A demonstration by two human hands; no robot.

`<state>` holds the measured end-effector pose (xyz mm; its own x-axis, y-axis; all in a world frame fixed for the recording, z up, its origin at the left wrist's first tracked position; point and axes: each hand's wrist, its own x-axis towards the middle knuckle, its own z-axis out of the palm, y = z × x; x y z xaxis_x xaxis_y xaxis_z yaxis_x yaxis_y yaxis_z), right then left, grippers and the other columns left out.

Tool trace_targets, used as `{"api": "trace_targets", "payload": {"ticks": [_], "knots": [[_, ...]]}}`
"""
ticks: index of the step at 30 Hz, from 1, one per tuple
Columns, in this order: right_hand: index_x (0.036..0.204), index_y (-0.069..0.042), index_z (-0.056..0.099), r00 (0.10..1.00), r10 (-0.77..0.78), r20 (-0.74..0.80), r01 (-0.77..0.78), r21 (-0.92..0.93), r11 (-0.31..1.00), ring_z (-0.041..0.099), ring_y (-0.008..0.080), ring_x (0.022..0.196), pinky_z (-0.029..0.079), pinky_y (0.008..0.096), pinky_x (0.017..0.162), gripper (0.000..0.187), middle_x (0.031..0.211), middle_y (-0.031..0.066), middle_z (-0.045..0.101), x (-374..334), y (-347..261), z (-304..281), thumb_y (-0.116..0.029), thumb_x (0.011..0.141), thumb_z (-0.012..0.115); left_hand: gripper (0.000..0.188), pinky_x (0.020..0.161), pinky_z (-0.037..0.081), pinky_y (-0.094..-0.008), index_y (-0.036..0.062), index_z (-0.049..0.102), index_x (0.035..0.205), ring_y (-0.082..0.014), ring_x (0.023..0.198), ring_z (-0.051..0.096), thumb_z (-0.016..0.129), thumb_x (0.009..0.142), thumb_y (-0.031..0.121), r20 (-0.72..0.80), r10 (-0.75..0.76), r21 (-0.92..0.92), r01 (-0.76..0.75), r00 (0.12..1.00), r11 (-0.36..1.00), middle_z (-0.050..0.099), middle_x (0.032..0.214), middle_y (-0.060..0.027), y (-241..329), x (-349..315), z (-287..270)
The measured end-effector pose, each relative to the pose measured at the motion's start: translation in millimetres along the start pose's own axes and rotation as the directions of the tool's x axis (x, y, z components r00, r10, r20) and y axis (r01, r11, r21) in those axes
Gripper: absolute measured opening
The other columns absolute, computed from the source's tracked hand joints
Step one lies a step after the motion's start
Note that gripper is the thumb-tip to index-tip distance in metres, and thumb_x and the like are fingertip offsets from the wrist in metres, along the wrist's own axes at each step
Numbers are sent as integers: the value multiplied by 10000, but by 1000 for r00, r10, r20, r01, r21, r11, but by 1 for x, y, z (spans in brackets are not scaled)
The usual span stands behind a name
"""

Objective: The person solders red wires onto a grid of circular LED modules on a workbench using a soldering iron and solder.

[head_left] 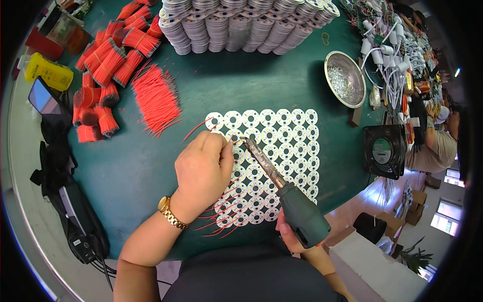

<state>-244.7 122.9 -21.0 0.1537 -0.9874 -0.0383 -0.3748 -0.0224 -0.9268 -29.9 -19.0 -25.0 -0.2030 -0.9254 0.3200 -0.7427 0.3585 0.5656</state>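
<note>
Red bundles point(106, 59) lie leftward, fan point(384, 151) rightward; left grip point(204, 162) pinches wire point(232, 137), right grip point(290, 235) clasps soldering iron point(294, 204).

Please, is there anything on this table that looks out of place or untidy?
Mildly: left of the round boards, the loose red wires lie in a messy, uneven spread, while the red bundles nearby are gathered tightly.

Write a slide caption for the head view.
Right hand holding a green soldering iron, left hand close by, over round white boards.
</note>
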Motion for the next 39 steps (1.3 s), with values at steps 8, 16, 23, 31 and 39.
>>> {"api": "trace_targets", "payload": {"ticks": [8,16,23,31,39], "knots": [[819,-35,617,999,44,10,-43,-110,993,598,164,593,495,306,577,104,665,49,609,9,-16,-2,-129,861,628,171,555,466,-392,69,558,791,-287,619,581,725,823,67,-34,20,13,-19,999,1000,549,731,-92,-2,0,5],[838,-44,632,1000,-10,-14,7,-163,987,622,170,590,513,305,579,68,666,38,621,9,-14,-1,-110,836,645,190,555,464,-392,70,541,777,-283,621,579,728,811,69,-42,35,52,-33,999,998,534,729,-92,-2,-1,7],[882,-23,629,999,-45,-2,44,-196,980,627,158,596,516,296,573,74,669,34,611,6,-8,0,-87,846,639,177,522,441,-361,66,556,787,-255,586,560,721,796,3,-52,60,55,-57,997,997,547,729,-75,-3,0,7],[975,-85,719,960,94,-263,-99,-3,995,704,281,756,574,354,693,252,931,95,720,-13,6,2,-142,731,739,200,545,464,-391,70,528,759,-284,615,580,723,797,57,-28,42,53,-41,999,998,530,720,-91,-1,0,6],[1338,-1,521,985,-120,-121,118,-20,993,580,161,701,512,320,635,466,917,101,596,-7,20,-1,-104,902,647,155,555,475,-402,51,556,796,-301,629,589,708,824,61,-22,7,48,-6,1000,999,568,757,-105,2,6,-6]]}}
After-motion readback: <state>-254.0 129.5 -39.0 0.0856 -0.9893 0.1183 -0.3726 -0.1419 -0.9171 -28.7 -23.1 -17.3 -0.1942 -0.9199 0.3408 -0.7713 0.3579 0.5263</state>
